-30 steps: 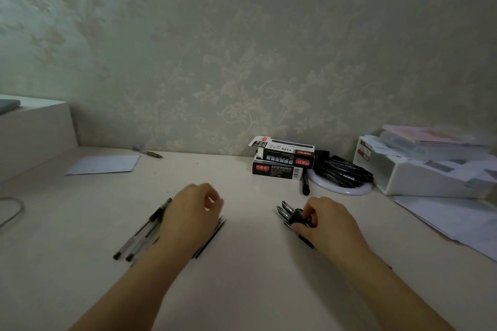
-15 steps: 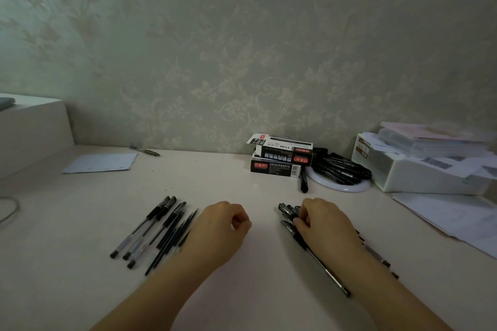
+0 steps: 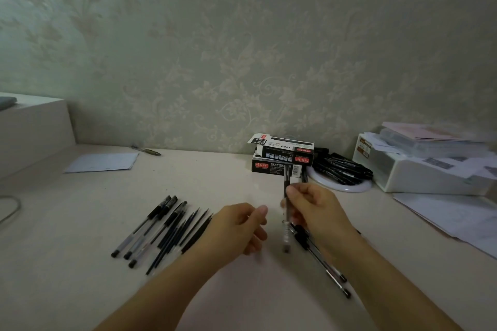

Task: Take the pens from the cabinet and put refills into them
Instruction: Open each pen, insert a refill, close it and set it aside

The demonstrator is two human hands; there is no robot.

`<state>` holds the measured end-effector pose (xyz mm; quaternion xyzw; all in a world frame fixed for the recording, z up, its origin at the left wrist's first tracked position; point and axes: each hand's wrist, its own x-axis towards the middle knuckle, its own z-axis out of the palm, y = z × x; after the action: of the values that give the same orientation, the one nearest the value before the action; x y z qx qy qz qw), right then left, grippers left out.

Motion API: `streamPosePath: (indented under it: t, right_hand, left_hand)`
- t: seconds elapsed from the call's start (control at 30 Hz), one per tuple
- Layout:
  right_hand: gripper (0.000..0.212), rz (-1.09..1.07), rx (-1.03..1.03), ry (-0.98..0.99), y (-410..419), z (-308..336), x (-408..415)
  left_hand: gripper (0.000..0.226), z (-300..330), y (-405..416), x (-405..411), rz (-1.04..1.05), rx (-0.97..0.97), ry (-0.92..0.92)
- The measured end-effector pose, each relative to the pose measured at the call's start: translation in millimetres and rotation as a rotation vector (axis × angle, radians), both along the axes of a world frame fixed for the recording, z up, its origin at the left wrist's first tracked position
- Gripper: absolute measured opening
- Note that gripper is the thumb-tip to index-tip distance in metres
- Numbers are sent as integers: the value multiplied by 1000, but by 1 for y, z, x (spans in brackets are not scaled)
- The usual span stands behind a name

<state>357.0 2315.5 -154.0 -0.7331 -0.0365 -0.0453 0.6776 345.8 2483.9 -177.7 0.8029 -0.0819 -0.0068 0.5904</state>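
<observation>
The right hand (image 3: 313, 207) pinches a pen (image 3: 286, 212) between thumb and fingers, holding it nearly upright above the desk (image 3: 80, 223). The left hand (image 3: 239, 228), fingers loosely curled and empty, hovers just left of it. More pens (image 3: 150, 231) lie left; two (image 3: 322, 263) lie under the right wrist.

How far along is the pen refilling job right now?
Done: pens are out on the desk, with a row of pens and loose refills at left. In hand: the right hand holds one pen upright; the left hand reaches toward it. Left: pens under the right forearm; how many are refilled is unclear.
</observation>
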Motion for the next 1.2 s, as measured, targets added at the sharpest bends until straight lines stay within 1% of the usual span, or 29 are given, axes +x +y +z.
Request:
streamPosePath:
  t: [0.07,0.13,0.23,0.3,0.37,0.4,0.47,0.53,0.63,0.77,0.83,0.93,1.03,1.07,1.1,1.13,1.2]
  right_hand:
    - [17,88,110,92,7,-6,-3]
    - [19,172,137,137,11,-11,-5]
    - [18,248,138,147,11,-14,-5]
    - [15,189,114,149,9,-14,-4]
    - [17,108,77,138,6,-13,-1]
    - [17,85,68,124,4,-13,0]
    - [16,82,41,107,3,-15,1]
    - [14,128,17,106,3,-16,0]
    - [14,206,-11,72,6,-16,-2]
    - [15,202,-6,19,9,-16,-2]
    - [16,188,20,4,10,-17,-2]
    - [15,148,37,-42,10,-16,-2]
    - [12,91,57,-73,10,-16,-1]
    - [9,64,24,-92,9,-17,-1]
    - [5,32,-60,-126,8,-19,-1]
    - [3,-4,-193,-177,6,-21,-1]
    - [7,-37,-537,-296,2,-27,-1]
  left_hand:
    - [35,2,-1,-1,-49,-82,23]
    - [36,3,-1,-2,-86,-107,33]
    - [25,4,3,-2,-98,54,-10]
    - [14,5,7,0,-65,200,-108]
    - [12,6,12,2,-16,351,-224]
    - [12,5,12,2,-4,396,-261]
    - [10,3,11,1,-7,401,-298]
    - [9,2,7,-1,-22,391,-324]
    - [19,2,6,0,-12,451,-366]
    - [37,6,8,3,89,639,-473]
    - [46,6,8,3,122,693,-484]
    - [64,6,10,5,225,750,-462]
    - [64,7,11,5,260,751,-464]
    - [61,6,10,5,258,727,-455]
    - [56,5,10,5,251,686,-441]
    - [48,4,10,5,237,633,-425]
    - [28,1,11,7,197,533,-400]
